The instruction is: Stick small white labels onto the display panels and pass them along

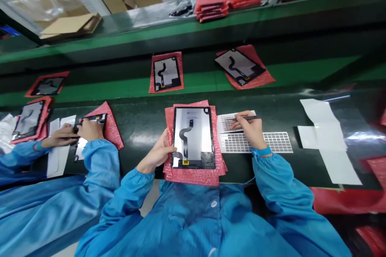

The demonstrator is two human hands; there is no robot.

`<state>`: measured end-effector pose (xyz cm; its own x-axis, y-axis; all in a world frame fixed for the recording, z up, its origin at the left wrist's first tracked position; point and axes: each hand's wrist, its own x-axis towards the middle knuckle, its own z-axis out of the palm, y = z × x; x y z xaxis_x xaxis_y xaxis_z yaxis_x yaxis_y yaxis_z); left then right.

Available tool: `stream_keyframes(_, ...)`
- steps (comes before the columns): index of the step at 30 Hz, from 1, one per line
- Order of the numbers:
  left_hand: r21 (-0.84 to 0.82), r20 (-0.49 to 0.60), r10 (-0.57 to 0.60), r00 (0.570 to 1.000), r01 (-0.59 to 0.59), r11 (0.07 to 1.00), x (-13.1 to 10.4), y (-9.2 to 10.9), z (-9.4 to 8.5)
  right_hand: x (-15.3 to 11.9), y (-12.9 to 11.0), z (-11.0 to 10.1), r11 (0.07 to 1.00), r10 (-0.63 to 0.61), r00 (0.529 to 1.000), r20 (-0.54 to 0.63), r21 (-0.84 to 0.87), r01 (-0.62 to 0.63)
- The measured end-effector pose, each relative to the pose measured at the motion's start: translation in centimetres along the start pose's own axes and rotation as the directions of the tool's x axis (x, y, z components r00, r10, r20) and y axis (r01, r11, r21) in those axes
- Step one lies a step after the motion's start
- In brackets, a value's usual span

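Note:
A tablet screen panel [197, 136] lies back side up on red bubble-wrap bags [193, 177], its black ribbon cable [185, 140] running down to a yellow patch. My left hand [157, 151] grips the left edge of the panel and bags, thumb on top. Between the fingers of my right hand [251, 128] is a pair of dark tweezers [249, 118], the tip over the upper sticker sheet [226, 124]. Below it a longer sheet of small pale stickers [279, 141] passes under my right wrist. Whether a sticker is on the tip is too small to tell.
On the green conveyor beyond lie panels on red bags, one in the middle [166, 73] and one rightward [239, 66]. White paper sheets [331, 140] rest at right. At left a co-worker's hands [90, 129] handle another panel. Across the line, another person touches stacked red bags [212, 2].

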<state>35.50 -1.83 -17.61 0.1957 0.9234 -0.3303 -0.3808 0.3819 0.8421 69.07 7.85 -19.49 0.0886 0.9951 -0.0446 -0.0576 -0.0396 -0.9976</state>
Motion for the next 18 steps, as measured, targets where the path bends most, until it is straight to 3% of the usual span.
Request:
stream_keyframes(5, 0.071, 0.064, -0.062, 0.996, 0.058, 0.996, -0.2, 0.6, -0.6, 1.2, -0.7, -0.2, 0.985, -0.015, 0.997, 0.071, -0.169, 0.026)
stream_keyframes(8, 0.089, 0.024, -0.05, 0.998, 0.048, 0.995, 0.2, 0.5, -0.8, 2.7, -0.8, 0.1, 0.971, -0.021, 0.995, 0.097, -0.237, 0.043)
stream_keyframes(18, 0.208, -0.041, 0.002, 0.999, 0.007, 0.978, 0.6, 0.2, -0.5, 4.5, 0.4, 0.9, 0.971, 0.04, 0.995, 0.093, -0.238, -0.017)
